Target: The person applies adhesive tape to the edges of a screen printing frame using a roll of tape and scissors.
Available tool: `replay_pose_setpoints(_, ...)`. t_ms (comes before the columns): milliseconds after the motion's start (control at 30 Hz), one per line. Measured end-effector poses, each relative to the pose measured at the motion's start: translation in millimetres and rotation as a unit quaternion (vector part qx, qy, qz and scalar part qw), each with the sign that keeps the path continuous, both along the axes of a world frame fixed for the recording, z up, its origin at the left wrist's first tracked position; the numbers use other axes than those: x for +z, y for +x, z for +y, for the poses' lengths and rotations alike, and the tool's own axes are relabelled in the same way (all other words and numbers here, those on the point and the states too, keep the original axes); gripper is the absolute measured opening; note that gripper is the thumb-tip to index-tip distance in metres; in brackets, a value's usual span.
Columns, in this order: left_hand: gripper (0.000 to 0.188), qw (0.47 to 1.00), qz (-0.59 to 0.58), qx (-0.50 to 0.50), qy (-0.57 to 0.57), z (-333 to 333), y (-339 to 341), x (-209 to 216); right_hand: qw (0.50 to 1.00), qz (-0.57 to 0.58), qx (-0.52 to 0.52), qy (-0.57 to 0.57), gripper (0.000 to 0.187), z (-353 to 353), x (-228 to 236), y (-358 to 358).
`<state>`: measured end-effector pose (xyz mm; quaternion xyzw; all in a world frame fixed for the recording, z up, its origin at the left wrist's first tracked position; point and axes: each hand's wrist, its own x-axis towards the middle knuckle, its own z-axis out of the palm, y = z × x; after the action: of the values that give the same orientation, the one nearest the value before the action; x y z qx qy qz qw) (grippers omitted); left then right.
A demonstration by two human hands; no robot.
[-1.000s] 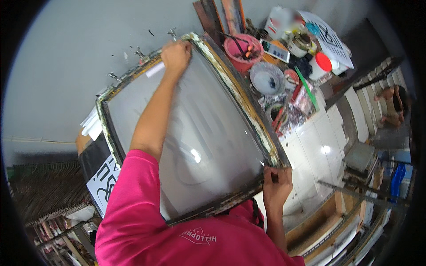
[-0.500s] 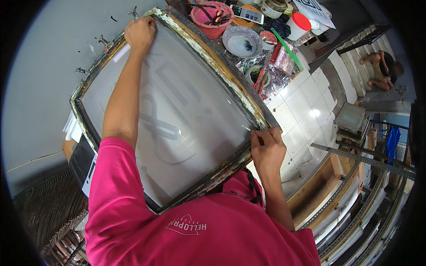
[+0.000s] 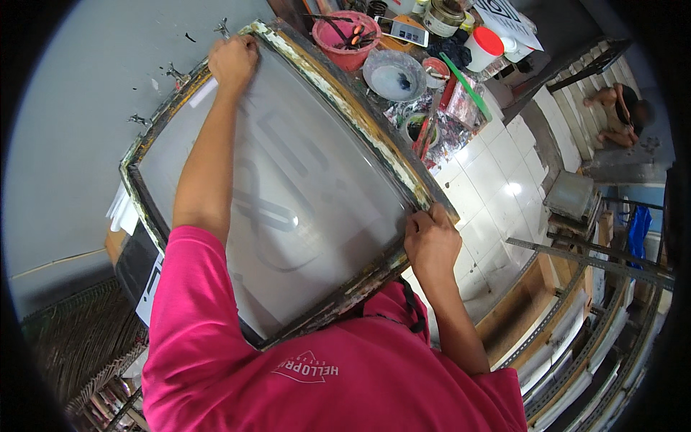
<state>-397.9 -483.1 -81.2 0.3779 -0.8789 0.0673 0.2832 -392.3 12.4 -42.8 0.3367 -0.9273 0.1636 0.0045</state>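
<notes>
Though well apart, left hand (image 3: pixel 235 63) and right hand (image 3: pixel 433 241) on paint-streaked frame (image 3: pixel 345 101).

Seated person's head (image 3: pixel 643 113) blurred, shirt (image 3: pixel 374 385) cut off, frame (image 3: pixel 353 104) partly hidden

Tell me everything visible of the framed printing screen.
The framed printing screen lies askew in view: a taut-looking, translucent grey sheet with faint darker shapes and glints, inside a worn frame stained white, green and ochre. The left hand touches it near its far corner, the right hand at its near-right corner. Metal fittings line its upper-left edge; contact there is unclear.
</notes>
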Motion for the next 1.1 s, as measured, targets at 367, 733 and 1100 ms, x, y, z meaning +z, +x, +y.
replay_pose_setpoints(367, 0.017, 0.998, -0.011, -0.034, -0.051, 3, -7, 1, 0.999, 0.025, 0.024, -0.002, 0.007, 3, -8, -4)
replay_pose_setpoints(733, 0.014, 0.996, -0.019, -0.086, 0.028, 31, 25, 16, 0.999, 0.009, 0.034, -0.005, 0.011, 4, -5, -6)
replay_pose_setpoints(1100, 0.043, 0.975, -0.093, -0.202, 0.024, 42, 39, 5, 0.999, 0.012, 0.046, -0.018, 0.012, 2, -1, -7)
